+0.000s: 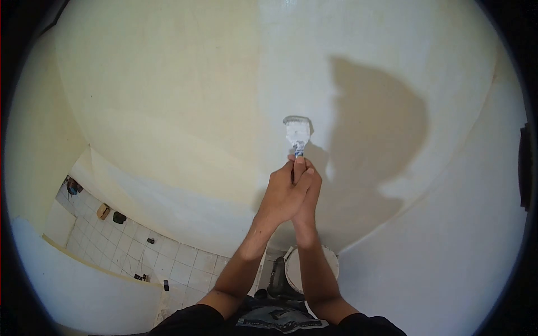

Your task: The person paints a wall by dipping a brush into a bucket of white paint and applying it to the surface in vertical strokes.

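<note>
- Head view: a putty knife (297, 133) is gripped by both hands together, the left hand (282, 193) and the right hand (309, 193) clasped one over the other around its handle.
- Its blade is pressed flat against the pale wall (185, 95), at the edge of the whiter, freshly coated area.
- The step in hand is judged to be the spreading of filler; for the next stroke, even pressure and a steady blade angle are called for.
- Below the forearms a white bucket (330, 262) is seen, with a tiled floor (168, 263) to the left.
</note>
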`<action>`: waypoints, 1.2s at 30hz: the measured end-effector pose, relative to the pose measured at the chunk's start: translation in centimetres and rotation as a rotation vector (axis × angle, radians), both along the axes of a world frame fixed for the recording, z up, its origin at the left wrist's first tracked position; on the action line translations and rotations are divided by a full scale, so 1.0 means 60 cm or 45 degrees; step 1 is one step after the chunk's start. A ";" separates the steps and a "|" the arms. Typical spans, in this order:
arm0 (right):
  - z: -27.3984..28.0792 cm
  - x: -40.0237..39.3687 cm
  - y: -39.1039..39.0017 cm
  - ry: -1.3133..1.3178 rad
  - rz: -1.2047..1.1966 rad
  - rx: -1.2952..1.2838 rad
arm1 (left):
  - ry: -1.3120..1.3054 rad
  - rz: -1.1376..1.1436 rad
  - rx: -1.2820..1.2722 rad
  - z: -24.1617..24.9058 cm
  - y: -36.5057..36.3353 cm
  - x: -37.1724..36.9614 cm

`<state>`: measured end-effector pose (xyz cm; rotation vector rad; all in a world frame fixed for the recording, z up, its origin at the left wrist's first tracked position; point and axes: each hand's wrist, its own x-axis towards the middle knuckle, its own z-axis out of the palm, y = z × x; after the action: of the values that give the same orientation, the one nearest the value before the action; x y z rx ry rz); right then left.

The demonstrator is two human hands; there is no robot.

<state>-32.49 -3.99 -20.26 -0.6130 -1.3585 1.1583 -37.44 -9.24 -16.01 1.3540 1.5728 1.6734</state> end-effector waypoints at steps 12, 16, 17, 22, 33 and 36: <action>-0.008 -0.027 0.003 0.138 0.059 -0.106 | 0.059 0.048 -0.014 -0.028 0.024 -0.028; -0.210 -0.041 0.000 0.248 0.158 -0.310 | 0.019 0.060 -0.264 -0.156 0.007 -0.032; -0.255 -0.042 -0.004 0.287 0.194 -0.401 | 0.026 0.061 -0.383 -0.187 0.002 -0.032; -0.402 -0.036 -0.038 0.270 0.231 -0.461 | 0.161 0.000 -0.891 -0.351 0.006 -0.039; -0.306 -0.019 -0.044 -0.024 0.092 -0.374 | -0.002 0.021 -0.487 -0.284 -0.026 -0.028; -0.250 -0.030 -0.026 -0.006 0.049 -0.338 | -0.036 -0.003 -0.333 -0.249 -0.007 -0.038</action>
<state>-34.32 -5.57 -35.28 -0.7814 -1.2338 1.3820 -39.72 -9.67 -30.96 1.1920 1.7041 1.4203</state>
